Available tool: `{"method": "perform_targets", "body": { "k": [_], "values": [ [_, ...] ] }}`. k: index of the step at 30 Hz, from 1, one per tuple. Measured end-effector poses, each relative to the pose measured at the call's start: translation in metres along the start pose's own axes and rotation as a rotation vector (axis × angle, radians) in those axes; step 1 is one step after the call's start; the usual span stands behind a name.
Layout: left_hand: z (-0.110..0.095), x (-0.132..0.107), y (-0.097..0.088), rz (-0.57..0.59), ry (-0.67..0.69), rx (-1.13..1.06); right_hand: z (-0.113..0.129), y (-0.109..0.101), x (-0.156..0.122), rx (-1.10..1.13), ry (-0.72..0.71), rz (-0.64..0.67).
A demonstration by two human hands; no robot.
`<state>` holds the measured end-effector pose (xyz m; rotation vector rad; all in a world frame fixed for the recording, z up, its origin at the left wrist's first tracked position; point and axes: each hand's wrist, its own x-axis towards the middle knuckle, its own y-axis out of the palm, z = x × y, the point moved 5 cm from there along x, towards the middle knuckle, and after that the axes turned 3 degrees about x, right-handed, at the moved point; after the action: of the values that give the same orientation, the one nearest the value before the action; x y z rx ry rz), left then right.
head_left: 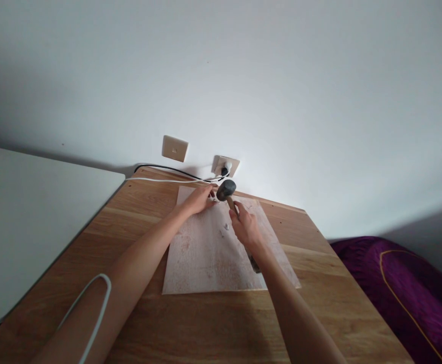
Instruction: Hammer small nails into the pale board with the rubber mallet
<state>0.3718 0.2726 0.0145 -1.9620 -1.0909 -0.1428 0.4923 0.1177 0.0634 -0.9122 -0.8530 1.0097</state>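
My right hand [246, 226] is closed around the wooden handle of a mallet with a dark head [226, 189]. The mallet's head is raised over the far part of a pale, stained board [209, 258] lying on the wooden table. Close to the left of the head, my left hand [201, 198] rests at the board's far side, its fingers pinched together near a small whitish piece. What exactly they hold is too small to tell. Two small pale bits, one of them a silvery piece [226, 227], lie on the board between my hands.
A white cable and a black cable [168, 170] run along the table's back edge to a wall socket [225, 166]. Left of it is another wall plate [174, 148]. A white table [42, 212] adjoins on the left; purple fabric [406, 288] lies to the right.
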Motion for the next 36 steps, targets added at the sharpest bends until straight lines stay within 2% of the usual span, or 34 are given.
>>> {"method": "perform_targets", "body": {
  "k": [9,16,21,24,26,30,36],
  "values": [
    [-0.002,0.002,0.000,-0.031,-0.031,-0.040,-0.005,-0.006,-0.006,0.102,0.118,0.051],
    [0.002,0.002,0.002,0.000,-0.043,-0.065,0.000,-0.007,-0.003,0.091,0.065,0.000],
    [0.003,0.000,0.003,0.016,0.030,-0.046,0.005,-0.003,0.001,0.103,0.015,-0.027],
    [0.002,0.000,0.002,0.012,0.044,-0.018,0.009,0.005,0.001,0.062,-0.020,0.004],
    [0.001,0.000,0.001,0.020,0.035,0.006,0.009,0.009,0.001,0.053,-0.015,0.035],
    [0.002,0.001,0.001,0.011,-0.008,0.022,0.005,0.005,-0.001,0.131,0.004,-0.006],
    [0.003,0.002,0.001,-0.024,-0.057,-0.030,-0.004,0.002,-0.004,0.201,0.062,0.001]
  ]
}}
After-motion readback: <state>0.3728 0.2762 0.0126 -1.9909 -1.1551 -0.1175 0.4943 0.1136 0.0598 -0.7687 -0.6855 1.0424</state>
